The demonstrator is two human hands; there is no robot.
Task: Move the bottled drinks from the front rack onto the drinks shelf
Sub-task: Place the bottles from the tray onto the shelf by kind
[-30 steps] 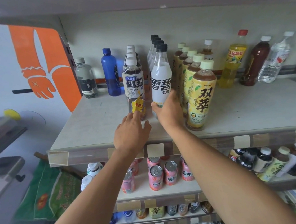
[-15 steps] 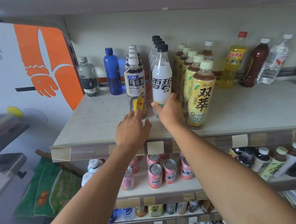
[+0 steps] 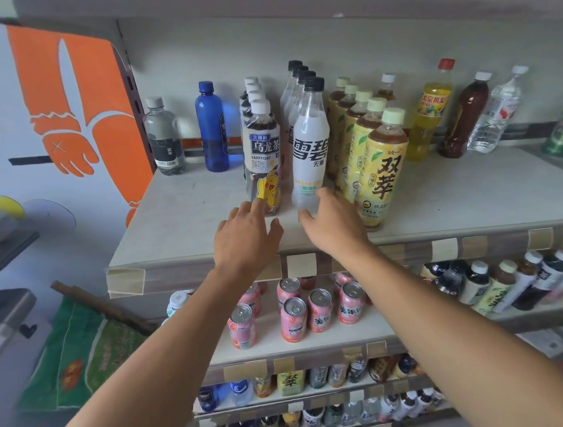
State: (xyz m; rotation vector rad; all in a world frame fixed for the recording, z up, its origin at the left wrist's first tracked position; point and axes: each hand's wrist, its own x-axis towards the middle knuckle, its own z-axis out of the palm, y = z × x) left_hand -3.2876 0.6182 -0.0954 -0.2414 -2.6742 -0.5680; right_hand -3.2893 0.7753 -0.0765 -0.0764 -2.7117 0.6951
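On the grey drinks shelf (image 3: pixel 184 222) stand three rows of bottles running front to back: dark oolong tea (image 3: pixel 263 153), white-labelled soda (image 3: pixel 312 152) with black caps, and yellow-labelled tea (image 3: pixel 384 172). My left hand (image 3: pixel 246 237) hovers at the shelf's front, fingers spread, fingertips just at the base of the front oolong bottle. My right hand (image 3: pixel 334 223) is open beside it, fingertips at the foot of the front soda bottle. Neither hand grips anything.
A clear bottle (image 3: pixel 164 138) and a blue bottle (image 3: pixel 211 127) stand at the back left; yellow, brown and clear bottles (image 3: pixel 463 113) lean at the back right. Pink cans (image 3: pixel 293 319) fill the shelf below. A shelf overhangs above.
Both hands have drawn back slightly from the front bottles toward the shelf edge; my right hand no longer presses against the soda bottle. The view has moved closer.
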